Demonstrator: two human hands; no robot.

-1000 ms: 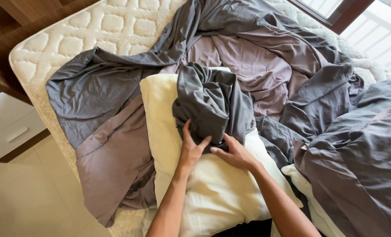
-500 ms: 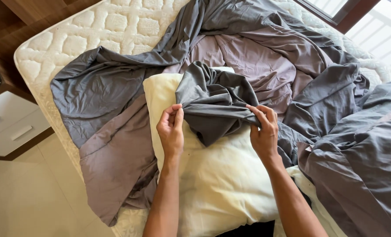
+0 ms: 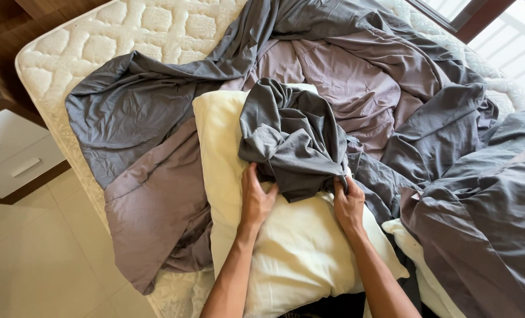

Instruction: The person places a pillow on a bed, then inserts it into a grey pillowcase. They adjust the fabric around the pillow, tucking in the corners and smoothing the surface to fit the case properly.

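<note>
Far left of frame: white nightstand (image 3: 12,159) with a drawer handle and wood trim, tiled floor (image 3: 44,259) below it. Next over, bare quilted white mattress (image 3: 127,35) runs along the upper left; a grey sheet (image 3: 138,112) is spread over it, its mauve underside folded out at lower left and hanging off the mattress edge. Centre: cream pillow (image 3: 297,253) lies lengthwise toward the bottom of the frame, no case on it. A bunched dark grey pillowcase (image 3: 292,141) sits on the pillow's upper half, crumpled, its lower edge at mid-frame. Left hand (image 3: 257,197) is at the lower left edge of the pillowcase, fingers tucked under or into the fabric, palm against the pillow; grip looks closed on cloth, but the fingertips are hidden so can't tell how much it has. Right hand (image 3: 349,203) is at the lower right edge of the pillowcase, fingers pinched shut on a fold of it. Both forearms come up from the bottom centre. Right of the hands: a grey duvet (image 3: 480,206) piled in heavy folds down the right side, a second white pillow edge (image 3: 418,259) poking out under it. Upper right corner: window frame (image 3: 480,23), bright daylight behind it.
</note>
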